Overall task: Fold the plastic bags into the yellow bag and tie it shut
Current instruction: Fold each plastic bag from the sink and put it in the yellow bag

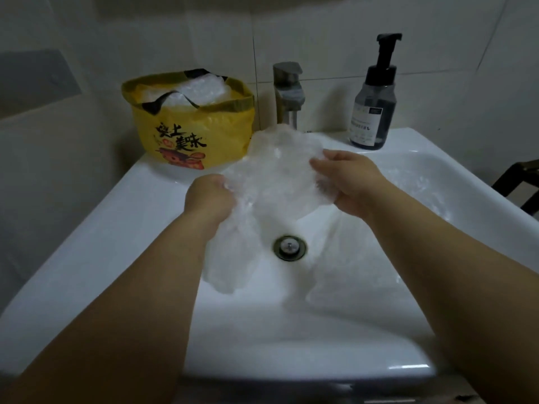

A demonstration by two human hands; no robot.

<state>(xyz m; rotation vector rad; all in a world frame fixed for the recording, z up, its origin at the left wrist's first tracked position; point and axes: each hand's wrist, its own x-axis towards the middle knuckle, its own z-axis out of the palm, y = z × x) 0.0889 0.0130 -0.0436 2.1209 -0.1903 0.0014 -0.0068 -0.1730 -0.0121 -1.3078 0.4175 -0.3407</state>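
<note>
A yellow bag (201,132) with dark print stands open on the sink's back left corner, with clear plastic bags (198,90) stuffed in its mouth. Over the basin I hold a crumpled clear plastic bag (277,170) between both hands. My left hand (208,198) grips its left side, and a length of plastic hangs down below that hand. My right hand (348,182) pinches its right edge. More clear plastic (353,275) lies in the basin at the right.
The white sink (102,258) has a metal drain (289,247) in its middle. A steel tap (288,91) stands at the back, with a dark pump bottle (374,103) to its right. Tiled wall is behind; a dark frame (522,182) sits at far right.
</note>
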